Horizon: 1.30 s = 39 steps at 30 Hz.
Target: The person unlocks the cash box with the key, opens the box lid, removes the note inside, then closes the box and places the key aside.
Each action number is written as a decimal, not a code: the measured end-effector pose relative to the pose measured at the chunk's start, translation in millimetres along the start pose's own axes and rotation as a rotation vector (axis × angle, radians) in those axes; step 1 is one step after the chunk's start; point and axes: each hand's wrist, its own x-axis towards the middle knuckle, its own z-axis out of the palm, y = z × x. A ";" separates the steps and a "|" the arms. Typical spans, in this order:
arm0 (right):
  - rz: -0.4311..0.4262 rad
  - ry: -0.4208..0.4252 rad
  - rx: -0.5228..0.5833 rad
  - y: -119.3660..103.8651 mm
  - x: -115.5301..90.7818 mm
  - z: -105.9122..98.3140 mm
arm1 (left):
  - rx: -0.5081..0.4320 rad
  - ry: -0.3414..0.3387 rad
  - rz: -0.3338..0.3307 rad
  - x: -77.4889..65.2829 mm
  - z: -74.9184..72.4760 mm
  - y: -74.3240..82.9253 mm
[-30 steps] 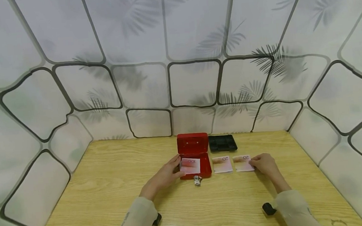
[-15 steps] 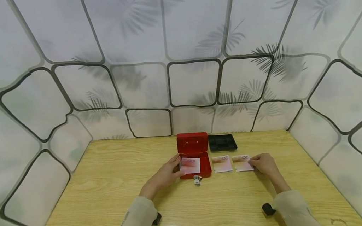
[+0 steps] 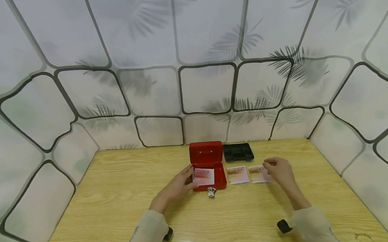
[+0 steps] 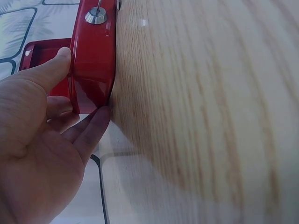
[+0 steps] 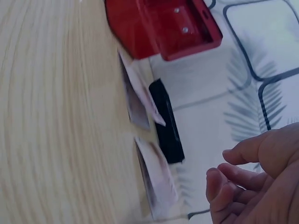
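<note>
Red paint shows under the left hand (image 3: 175,187), which grips the near left corner of an open box (image 3: 220,175), thumb at the rim and fingers curled round the side. The right hand (image 3: 281,171) holds nothing: its fingers are loosely bent, with a gap between thumb and forefinger, and it hovers over the right edge of a note marked 20 (image 3: 257,175). Another 20 note (image 3: 238,175) lies between that one and the box; both look folded, their upper layers lifted, though the right wrist view is too blurred to be sure. Inside the box, on its left, lies a 100 note (image 3: 204,177). A silver lock (image 3: 211,192) sits at the box's front, its lid (image 3: 206,152) stands raised behind, and just beside that rests a black tray (image 3: 238,152). Everything is on a wooden table (image 3: 123,183), before a leaf-patterned wall (image 3: 208,89).
</note>
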 end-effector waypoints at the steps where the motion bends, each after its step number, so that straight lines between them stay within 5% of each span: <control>1: 0.001 -0.016 0.026 -3.3 -1.3 2.1 | 0.001 -0.002 -0.002 0.0 0.2 -0.2; 12: -0.067 -0.147 0.119 -33.8 -7.5 36.6 | -0.010 -0.006 -0.007 -1.1 -0.4 0.8; 26: -0.121 -0.206 0.161 -67.2 -9.2 78.3 | -0.003 0.003 0.006 -0.3 0.2 0.7; 39: -0.101 -0.251 0.102 -82.6 -12.3 107.5 | 0.009 0.000 0.002 -0.1 1.3 -0.9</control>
